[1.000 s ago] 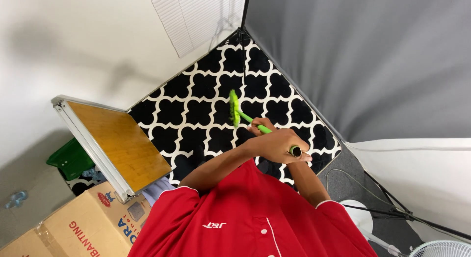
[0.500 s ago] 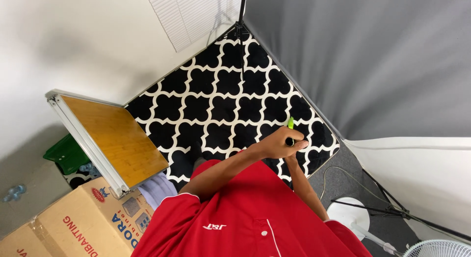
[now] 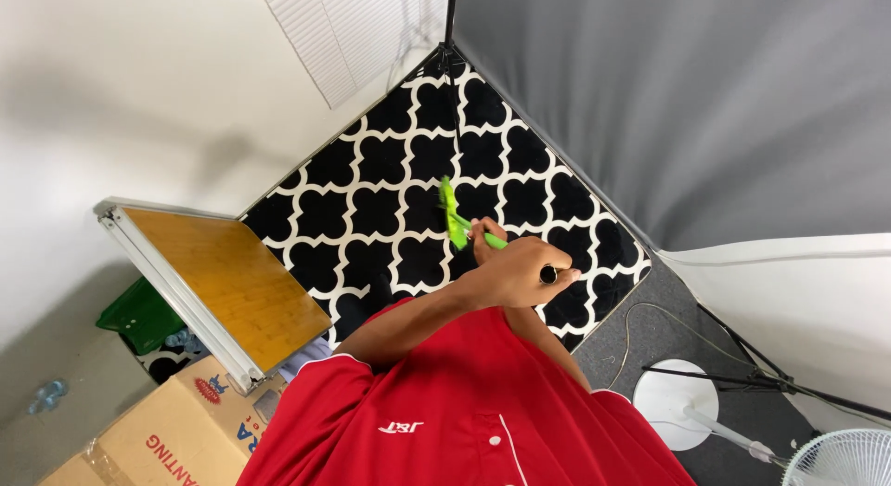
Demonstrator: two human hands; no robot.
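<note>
My red shirt (image 3: 464,421) fills the near edge; my left hand (image 3: 520,274) is fisted round the black-capped top of a broom handle (image 3: 548,274); my right hand (image 3: 484,237) grips lower, closed; the bright green plastic broom head (image 3: 454,212) sits over the black-and-white patterned rug (image 3: 390,180); a tilted wooden table (image 3: 223,272) stands left, grey cloth backdrop (image 3: 668,105) beyond.
</note>
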